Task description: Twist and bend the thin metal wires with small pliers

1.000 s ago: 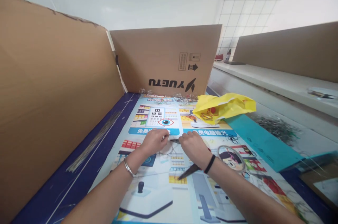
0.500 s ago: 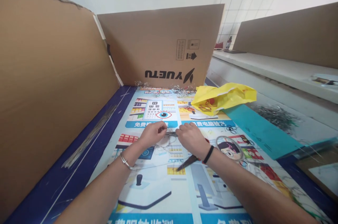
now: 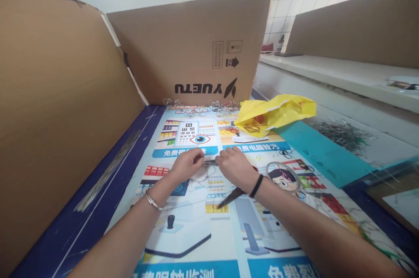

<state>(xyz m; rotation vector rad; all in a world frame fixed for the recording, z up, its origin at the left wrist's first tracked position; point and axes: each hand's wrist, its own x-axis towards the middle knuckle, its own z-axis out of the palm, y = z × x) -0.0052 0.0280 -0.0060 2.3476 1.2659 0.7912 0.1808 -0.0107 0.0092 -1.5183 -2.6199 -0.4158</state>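
My left hand [image 3: 189,163] is closed in a pinch on a thin wire, most of it hidden by the fingers. My right hand [image 3: 236,165] is wrapped round a tool that looks like pliers [image 3: 210,162]; only the slim metal jaws show, pointing left and reaching the left fingertips. A loose tangle of fine wire [image 3: 203,176] hangs or lies just below the two hands. Under my right wrist lies a pair of scissors [image 3: 231,198], dark blades pointing toward the lower left and handles partly covered by the hand.
Cardboard panels [image 3: 183,46] stand at the back and left. A yellow bag [image 3: 278,112] lies open on a teal sheet [image 3: 324,156]. Beyond are a heap of wire bits [image 3: 343,134] and a clear round ring [image 3: 283,177]. Straight wires [image 3: 109,171] lie at left.
The whole view has shifted slightly. Both hands keep their grips and stay close together, with the jaws still at the left fingertips.
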